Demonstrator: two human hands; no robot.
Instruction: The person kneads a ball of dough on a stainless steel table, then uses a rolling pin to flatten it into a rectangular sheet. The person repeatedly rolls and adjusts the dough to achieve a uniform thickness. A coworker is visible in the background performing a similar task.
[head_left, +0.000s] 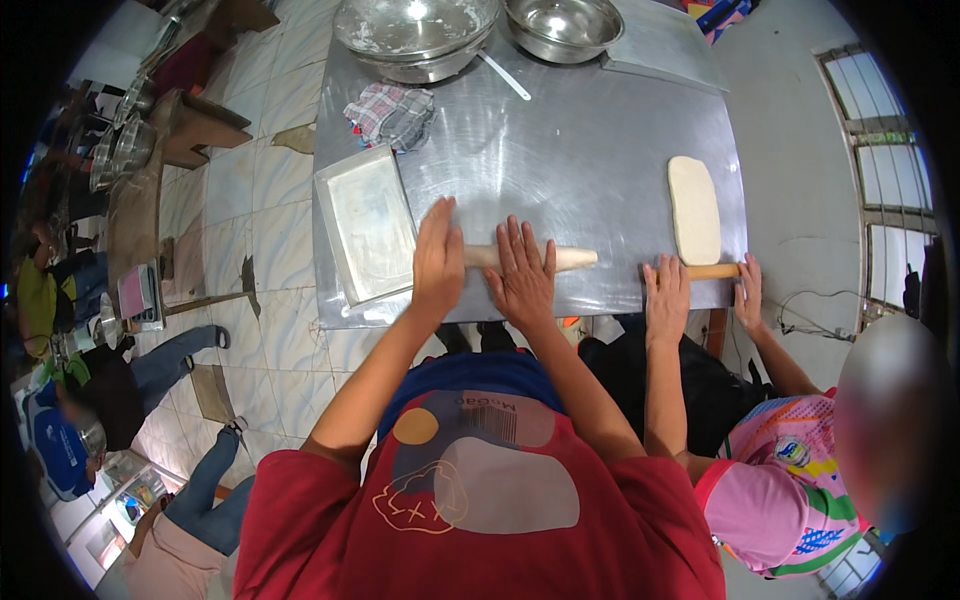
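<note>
A long roll of pale dough (577, 259) lies across the steel table near its front edge, tapering at its right end. My right hand (521, 274) rests flat on the middle of the roll with its fingers apart. At the roll's left end is my left hand (439, 259), held on edge with the fingers extended; it hides that end, and whether it presses on the dough cannot be told. Just left of it stands a rectangular metal baking pan (367, 225), whose right edge is close to my left hand.
On the right a co-worker's hands (667, 296) hold a wooden rolling pin (709, 272) against a flat dough sheet (694, 210). Farther back are a checked cloth (394, 116), floury steel bowls (416, 30), a white-handled utensil (505, 75), another steel bowl (564, 26) and a metal tray (664, 45).
</note>
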